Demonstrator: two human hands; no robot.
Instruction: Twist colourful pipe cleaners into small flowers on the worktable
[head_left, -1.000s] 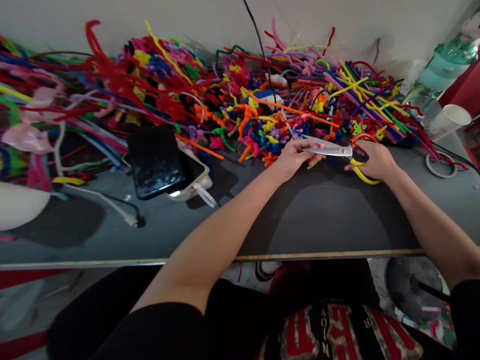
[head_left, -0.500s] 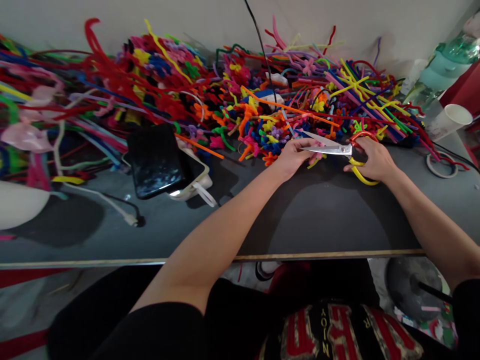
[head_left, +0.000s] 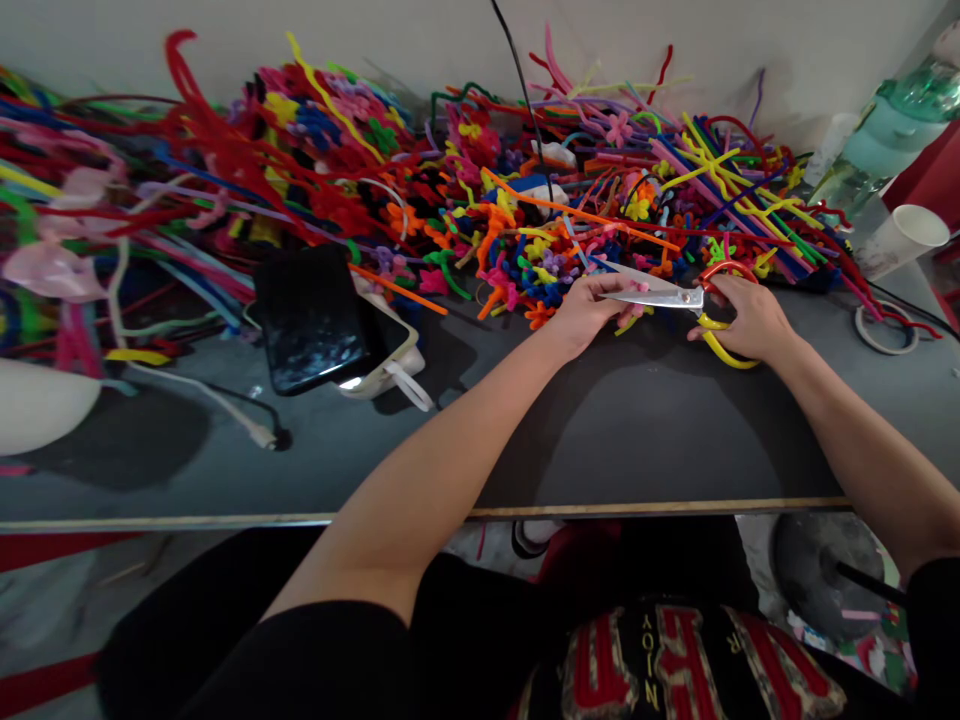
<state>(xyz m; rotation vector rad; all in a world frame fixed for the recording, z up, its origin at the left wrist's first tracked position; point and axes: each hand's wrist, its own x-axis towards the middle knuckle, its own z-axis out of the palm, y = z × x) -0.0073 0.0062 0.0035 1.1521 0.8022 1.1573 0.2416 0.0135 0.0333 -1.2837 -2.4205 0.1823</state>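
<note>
My right hand [head_left: 750, 318] is closed around the handles of the scissors [head_left: 667, 298], one loop orange-red and the other yellow. The scissors' metal blades are parted and point left, reaching the fingertips of my left hand [head_left: 589, 315]. That hand pinches a small pipe cleaner piece [head_left: 636, 318]; a yellow-green end shows below the fingers, and the rest is hidden by fingers and blades. Just behind both hands lies a heap of small pipe cleaner flowers [head_left: 544, 265] in many colours.
Long pipe cleaners [head_left: 720, 180] spread along the wall. Left of my arm, a black phone [head_left: 315, 320] rests against a pale case-like object [head_left: 390, 365]. A white cable [head_left: 217, 400] lies farther left. A paper cup [head_left: 907, 240], tape ring [head_left: 885, 330] and bottle [head_left: 892, 130] are at right.
Both hands and the scissors stay almost in place. The blades look slightly closer together at my left fingertips, and the view has shifted a little.
</note>
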